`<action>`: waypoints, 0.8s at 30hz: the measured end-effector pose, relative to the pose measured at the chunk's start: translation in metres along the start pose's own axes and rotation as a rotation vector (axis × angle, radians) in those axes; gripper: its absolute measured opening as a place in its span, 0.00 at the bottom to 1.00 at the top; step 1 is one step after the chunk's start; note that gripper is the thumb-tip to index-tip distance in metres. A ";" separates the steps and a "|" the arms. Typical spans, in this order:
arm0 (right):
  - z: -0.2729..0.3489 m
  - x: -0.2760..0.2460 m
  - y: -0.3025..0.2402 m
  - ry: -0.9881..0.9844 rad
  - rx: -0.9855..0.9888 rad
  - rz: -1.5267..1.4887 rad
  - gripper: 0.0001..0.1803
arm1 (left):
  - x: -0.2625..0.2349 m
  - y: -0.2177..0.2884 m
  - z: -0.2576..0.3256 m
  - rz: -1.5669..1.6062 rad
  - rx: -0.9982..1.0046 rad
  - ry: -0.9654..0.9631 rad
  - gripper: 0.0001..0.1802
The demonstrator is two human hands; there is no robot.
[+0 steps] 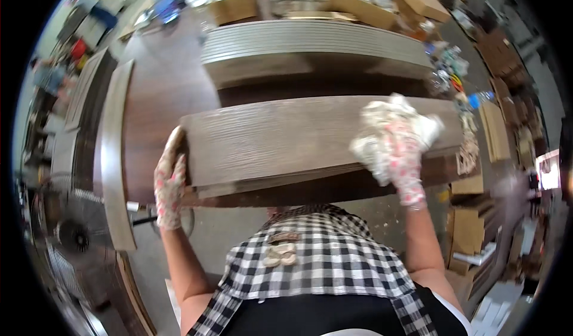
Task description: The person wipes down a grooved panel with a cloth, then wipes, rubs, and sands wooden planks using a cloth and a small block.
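A grey-brown wood-grain plank [268, 136] lies across the table in front of me, on top of at least one more board whose edge shows beneath. My left hand [170, 184], in a white glove with pink dots, grips the plank's left end, its fingers along the edge and its thumb at the near corner. Toward the plank's right end, my right hand [403, 157], gloved the same way, presses a crumpled white cloth [382, 121] against the top face. The cloth bunches around the fingers and partly hides them.
Behind the plank stands a long stack of boards [316, 46]. A narrow strip [116, 157] lies along the left of the brown table [170, 67]. Cardboard boxes [236, 5] line the back; plastic bottles [477, 99] sit at the right. A fan [74, 234] stands at the lower left.
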State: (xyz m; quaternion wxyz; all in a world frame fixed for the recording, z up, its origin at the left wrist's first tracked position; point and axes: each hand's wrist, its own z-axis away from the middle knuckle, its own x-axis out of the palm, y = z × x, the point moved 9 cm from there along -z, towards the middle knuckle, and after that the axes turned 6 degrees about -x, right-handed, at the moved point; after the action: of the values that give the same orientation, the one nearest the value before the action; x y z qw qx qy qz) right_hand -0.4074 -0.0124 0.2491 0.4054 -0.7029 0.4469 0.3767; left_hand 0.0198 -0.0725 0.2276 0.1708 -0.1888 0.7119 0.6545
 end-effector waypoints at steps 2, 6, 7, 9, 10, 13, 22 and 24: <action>-0.004 0.011 -0.004 0.019 -0.067 0.178 0.22 | 0.005 -0.003 -0.006 0.278 -0.011 -0.033 0.23; -0.049 0.055 -0.132 0.070 -0.329 0.278 0.25 | 0.005 0.003 -0.006 0.477 -0.024 -0.066 0.22; -0.055 0.077 -0.176 0.028 -0.437 0.103 0.26 | 0.008 0.002 -0.009 0.482 -0.020 -0.078 0.21; -0.060 0.104 -0.243 -0.052 -0.643 -0.245 0.28 | 0.011 0.002 -0.013 0.530 -0.020 -0.082 0.21; -0.057 0.103 -0.265 -0.093 -0.705 -0.273 0.27 | 0.012 -0.003 -0.013 0.558 -0.077 -0.045 0.21; -0.054 0.115 -0.241 -0.206 -0.599 -0.465 0.25 | 0.013 -0.010 -0.015 0.567 -0.022 -0.001 0.20; 0.086 -0.059 0.198 0.241 0.403 0.190 0.19 | 0.008 0.003 -0.013 0.027 0.039 0.114 0.30; 0.139 -0.116 0.297 0.240 0.674 0.410 0.20 | 0.001 0.021 -0.012 -0.216 0.104 0.163 0.32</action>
State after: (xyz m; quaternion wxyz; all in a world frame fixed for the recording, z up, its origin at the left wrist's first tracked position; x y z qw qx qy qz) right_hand -0.7443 0.0704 0.2293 0.4744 -0.4660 0.7203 0.1975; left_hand 0.0087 -0.0825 0.2461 0.1916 -0.3077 0.7317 0.5772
